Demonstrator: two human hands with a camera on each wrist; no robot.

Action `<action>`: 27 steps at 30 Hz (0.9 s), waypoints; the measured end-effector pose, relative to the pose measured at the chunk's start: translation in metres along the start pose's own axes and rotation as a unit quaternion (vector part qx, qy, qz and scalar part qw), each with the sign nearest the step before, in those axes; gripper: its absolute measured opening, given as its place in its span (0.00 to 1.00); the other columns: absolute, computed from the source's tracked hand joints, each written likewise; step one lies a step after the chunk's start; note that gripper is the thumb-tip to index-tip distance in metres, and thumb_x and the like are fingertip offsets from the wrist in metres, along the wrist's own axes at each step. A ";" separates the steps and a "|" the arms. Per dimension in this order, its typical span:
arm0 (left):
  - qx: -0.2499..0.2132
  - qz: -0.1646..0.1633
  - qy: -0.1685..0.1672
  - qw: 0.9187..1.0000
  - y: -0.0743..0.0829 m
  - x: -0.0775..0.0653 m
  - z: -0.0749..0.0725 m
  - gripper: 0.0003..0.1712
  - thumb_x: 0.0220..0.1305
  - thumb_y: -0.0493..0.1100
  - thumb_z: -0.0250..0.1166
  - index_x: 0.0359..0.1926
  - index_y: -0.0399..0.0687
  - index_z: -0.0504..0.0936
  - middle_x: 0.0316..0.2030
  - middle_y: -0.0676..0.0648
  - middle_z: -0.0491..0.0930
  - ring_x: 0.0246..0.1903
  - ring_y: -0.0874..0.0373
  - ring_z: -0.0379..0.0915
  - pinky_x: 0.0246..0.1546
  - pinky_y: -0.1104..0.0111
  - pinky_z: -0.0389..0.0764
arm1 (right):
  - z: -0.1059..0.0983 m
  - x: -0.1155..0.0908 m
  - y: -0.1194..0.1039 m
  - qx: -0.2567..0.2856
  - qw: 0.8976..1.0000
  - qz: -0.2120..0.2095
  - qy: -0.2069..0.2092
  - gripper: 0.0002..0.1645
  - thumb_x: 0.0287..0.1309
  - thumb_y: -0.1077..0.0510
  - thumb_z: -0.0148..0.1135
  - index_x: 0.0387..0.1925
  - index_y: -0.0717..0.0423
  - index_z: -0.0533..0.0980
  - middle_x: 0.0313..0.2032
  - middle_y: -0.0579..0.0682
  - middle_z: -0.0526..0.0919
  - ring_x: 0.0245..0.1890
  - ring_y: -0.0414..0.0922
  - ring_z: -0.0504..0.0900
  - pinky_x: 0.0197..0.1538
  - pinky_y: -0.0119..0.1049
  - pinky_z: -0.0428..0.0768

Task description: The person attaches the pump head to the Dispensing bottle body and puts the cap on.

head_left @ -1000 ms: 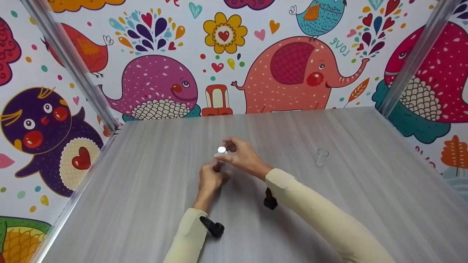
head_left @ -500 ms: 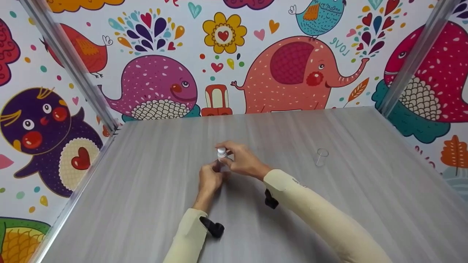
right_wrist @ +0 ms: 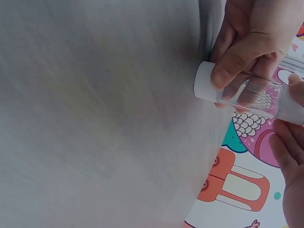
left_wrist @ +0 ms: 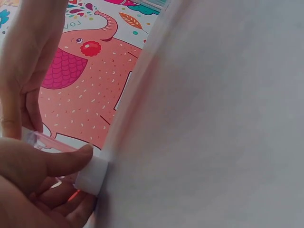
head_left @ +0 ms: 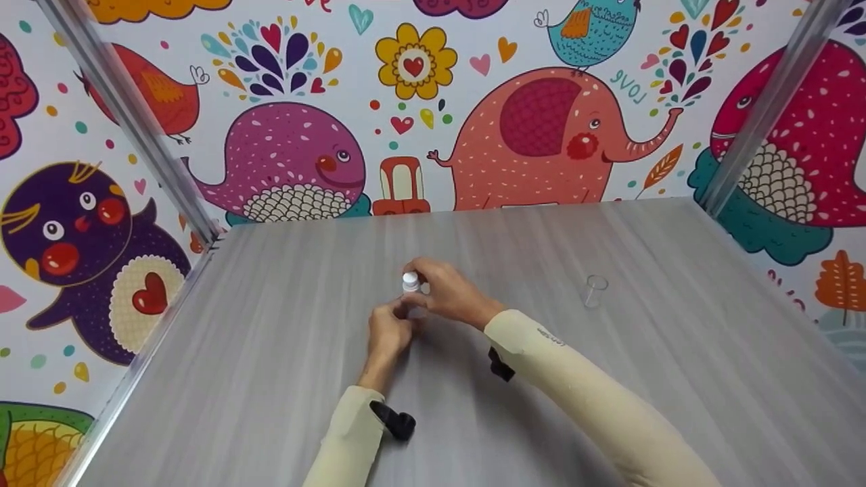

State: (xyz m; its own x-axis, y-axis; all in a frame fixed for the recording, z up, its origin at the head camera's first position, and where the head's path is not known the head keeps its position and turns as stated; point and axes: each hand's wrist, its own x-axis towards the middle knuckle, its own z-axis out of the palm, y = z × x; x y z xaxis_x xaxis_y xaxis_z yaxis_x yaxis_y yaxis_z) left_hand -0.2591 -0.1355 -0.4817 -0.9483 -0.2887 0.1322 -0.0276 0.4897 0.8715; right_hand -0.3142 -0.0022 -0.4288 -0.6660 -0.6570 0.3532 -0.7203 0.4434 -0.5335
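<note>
A small clear bottle [right_wrist: 254, 97] with a white top [head_left: 410, 279] and a white base [left_wrist: 92, 175] stands upright near the middle of the table, between both hands. My left hand [head_left: 390, 331] grips it low down, its thumb across the white base in the left wrist view. From the right, my right hand [head_left: 452, 294] holds the upper end, thumb and fingers on opposite sides of the white top. In the right wrist view the right hand [right_wrist: 292, 142] is partly cut off by the frame edge. Fingers hide much of the bottle's body in the head view.
A clear, open-topped glass [head_left: 595, 292] stands on the grey wood-patterned table [head_left: 270, 325] to the right. Behind the table rises a wall [head_left: 406, 135] printed with cartoon animals. Metal posts [head_left: 128, 122] frame the corners.
A second ago my right hand's fingers were spread more around the white top; they have closed in on it, and the right wrist has turned slightly. My left hand has stayed in place.
</note>
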 end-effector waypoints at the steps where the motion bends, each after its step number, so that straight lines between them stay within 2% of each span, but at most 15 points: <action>1: 0.000 0.001 0.000 1.000 0.000 0.000 0.000 0.13 0.46 0.28 0.69 0.37 0.37 0.88 0.24 0.46 0.81 0.26 0.57 0.68 0.28 0.68 0.70 | 0.000 0.000 0.000 0.000 1.000 0.002 0.000 0.22 0.59 0.56 0.71 0.52 0.59 0.75 0.46 0.54 0.82 0.45 0.46 0.80 0.54 0.43 0.83; 2: 0.001 0.000 0.000 1.000 0.000 0.001 0.000 0.13 0.46 0.28 0.68 0.37 0.37 0.88 0.23 0.47 0.78 0.25 0.56 0.67 0.28 0.67 0.69 | 0.001 0.000 0.000 0.002 1.000 0.004 0.000 0.23 0.59 0.56 0.71 0.52 0.59 0.75 0.46 0.54 0.82 0.45 0.46 0.80 0.54 0.44 0.83; 4: 0.009 0.001 0.006 1.000 0.000 0.001 0.000 0.16 0.45 0.27 0.67 0.39 0.37 0.88 0.23 0.46 0.80 0.26 0.56 0.69 0.29 0.67 0.71 | 0.001 0.000 0.001 -0.002 1.000 0.003 0.001 0.23 0.58 0.55 0.71 0.51 0.60 0.74 0.45 0.54 0.82 0.44 0.46 0.80 0.53 0.44 0.83; 9: 0.024 0.003 0.020 1.000 -0.001 0.002 0.002 0.24 0.44 0.24 0.62 0.45 0.37 0.88 0.35 0.39 0.88 0.32 0.54 0.75 0.38 0.61 0.79 | 0.001 0.000 0.000 -0.013 1.000 0.003 0.004 0.24 0.56 0.53 0.72 0.50 0.60 0.74 0.42 0.54 0.82 0.41 0.45 0.79 0.50 0.43 0.84; 16: 0.021 -0.001 0.020 1.000 -0.001 0.002 0.002 0.23 0.44 0.25 0.62 0.45 0.37 0.88 0.37 0.38 0.88 0.33 0.54 0.75 0.40 0.59 0.79 | 0.001 0.000 -0.001 -0.031 1.000 0.001 0.002 0.25 0.58 0.52 0.71 0.51 0.60 0.74 0.42 0.53 0.82 0.40 0.44 0.80 0.50 0.37 0.84; 21: 0.018 -0.007 0.026 0.999 0.001 0.001 0.002 0.21 0.47 0.25 0.61 0.44 0.37 0.89 0.40 0.39 0.88 0.36 0.53 0.76 0.45 0.56 0.81 | 0.003 -0.002 0.002 -0.026 1.000 -0.007 0.007 0.29 0.56 0.50 0.72 0.53 0.61 0.74 0.45 0.55 0.83 0.42 0.45 0.81 0.52 0.40 0.84; 24: 0.013 -0.005 0.031 0.999 0.001 0.000 0.002 0.16 0.49 0.25 0.62 0.40 0.34 0.89 0.36 0.38 0.88 0.32 0.54 0.73 0.41 0.58 0.80 | 0.004 -0.004 0.004 -0.011 1.000 -0.002 0.014 0.34 0.55 0.46 0.73 0.56 0.62 0.74 0.47 0.56 0.83 0.44 0.47 0.81 0.53 0.44 0.83; 27: 0.008 0.011 0.029 0.999 0.000 -0.001 0.002 0.12 0.48 0.25 0.63 0.35 0.31 0.88 0.31 0.38 0.86 0.28 0.54 0.68 0.36 0.60 0.78 | 0.003 -0.005 0.004 0.016 1.000 0.006 0.020 0.36 0.56 0.44 0.73 0.58 0.62 0.73 0.52 0.56 0.82 0.49 0.49 0.80 0.57 0.47 0.81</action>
State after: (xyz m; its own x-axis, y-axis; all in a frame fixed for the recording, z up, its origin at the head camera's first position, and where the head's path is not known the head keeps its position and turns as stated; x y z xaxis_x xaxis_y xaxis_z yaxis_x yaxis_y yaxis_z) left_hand -0.2588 -0.1335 -0.4822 -0.9286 -0.3247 0.1795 -0.0116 0.5089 0.8607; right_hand -0.3132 0.0006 -0.4349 -0.6830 -0.6258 0.3765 -0.7053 0.4311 -0.5628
